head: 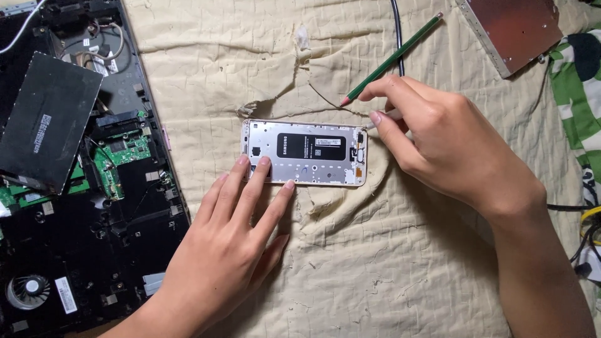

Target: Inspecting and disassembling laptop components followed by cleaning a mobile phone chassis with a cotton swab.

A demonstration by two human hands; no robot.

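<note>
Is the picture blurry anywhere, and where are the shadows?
Head view: sharp nearly everywhere, even the opened phone; soft, even light; faint shadows under the left hand and right hand on the wrinkled cloth; the open laptop at the left edge is dark; no strong glare.

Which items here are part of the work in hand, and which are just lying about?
In use: opened phone, pressed by left hand; thin white tool in right hand.

Lying about: green pencil, dismantled laptop, metal plate, black cable, cream cloth.
</note>
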